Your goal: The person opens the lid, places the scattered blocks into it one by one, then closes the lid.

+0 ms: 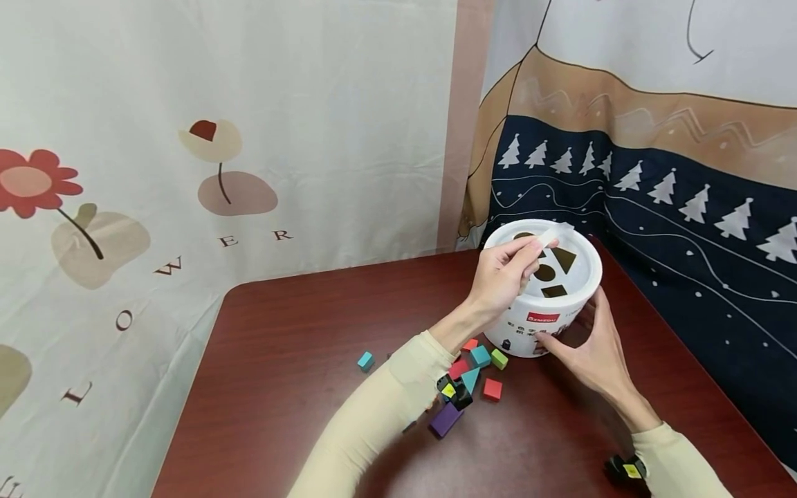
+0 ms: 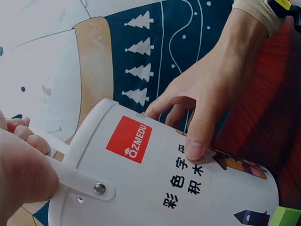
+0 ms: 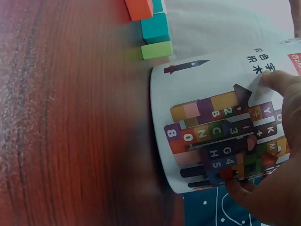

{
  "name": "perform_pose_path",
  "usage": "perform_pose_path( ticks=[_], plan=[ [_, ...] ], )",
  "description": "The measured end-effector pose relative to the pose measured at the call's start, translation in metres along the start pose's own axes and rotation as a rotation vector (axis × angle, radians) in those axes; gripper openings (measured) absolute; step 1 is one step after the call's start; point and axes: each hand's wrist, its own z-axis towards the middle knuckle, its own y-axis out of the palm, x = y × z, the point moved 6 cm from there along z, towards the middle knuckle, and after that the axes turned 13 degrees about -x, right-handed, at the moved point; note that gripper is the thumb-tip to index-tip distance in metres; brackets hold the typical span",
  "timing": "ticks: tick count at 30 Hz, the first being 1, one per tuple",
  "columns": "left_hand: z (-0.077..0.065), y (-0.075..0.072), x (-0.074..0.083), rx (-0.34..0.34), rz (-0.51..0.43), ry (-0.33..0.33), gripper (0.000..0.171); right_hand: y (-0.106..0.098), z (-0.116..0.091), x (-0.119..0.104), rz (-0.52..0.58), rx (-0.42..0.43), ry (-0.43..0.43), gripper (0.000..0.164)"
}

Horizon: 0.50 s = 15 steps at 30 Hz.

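A white toy-block bucket (image 1: 517, 328) stands on the table, its lid (image 1: 579, 266) pierced by dark shaped holes. My left hand (image 1: 503, 273) grips the bucket's white handle (image 2: 77, 179) above the lid. On the bucket's right side lies my right hand (image 1: 594, 356), its thumb on the printed front and its fingers round the side, partly hidden in the head view. Beside the bucket's base sit a green block (image 1: 499, 359), a teal block (image 1: 480, 356) and a red block (image 1: 492, 389). Near my left wrist lies a purple block (image 1: 445, 420).
A small blue block (image 1: 365, 361) lies apart to the left on the brown table (image 1: 280, 387). My left forearm covers part of the block pile. Printed cloths hang behind the table (image 1: 349, 124) and along its right edge (image 1: 697, 277).
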Motion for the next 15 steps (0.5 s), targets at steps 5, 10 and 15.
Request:
perform_pose_path(
  ticks=[5, 10, 15],
  plan=[
    [0.002, 0.004, -0.002, -0.004, -0.002, 0.004, 0.032, -0.002, -0.005, 0.001, 0.010, 0.003, -0.003, 0.122],
    [0.009, 0.005, -0.019, -0.021, -0.024, -0.027, 0.034, -0.003, -0.011, 0.003, 0.028, 0.011, -0.003, 0.121],
    [0.013, 0.006, -0.028, -0.030, -0.026, -0.067, 0.035, -0.003, -0.014, 0.005, 0.040, -0.006, 0.007, 0.120]
  ],
)
